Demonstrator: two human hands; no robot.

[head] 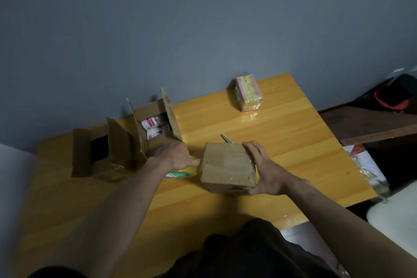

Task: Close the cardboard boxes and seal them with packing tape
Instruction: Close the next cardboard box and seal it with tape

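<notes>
On the near middle of the table (282,142), our right hand (266,171) grasps the closed, taped box (228,167). Our left hand (173,156) covers the tape roll (180,172); we cannot tell its grip. Labels in the open box (155,124) are unreadable.

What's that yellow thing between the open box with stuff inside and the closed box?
A roll of packing tape, under the left hand, head view.
</notes>
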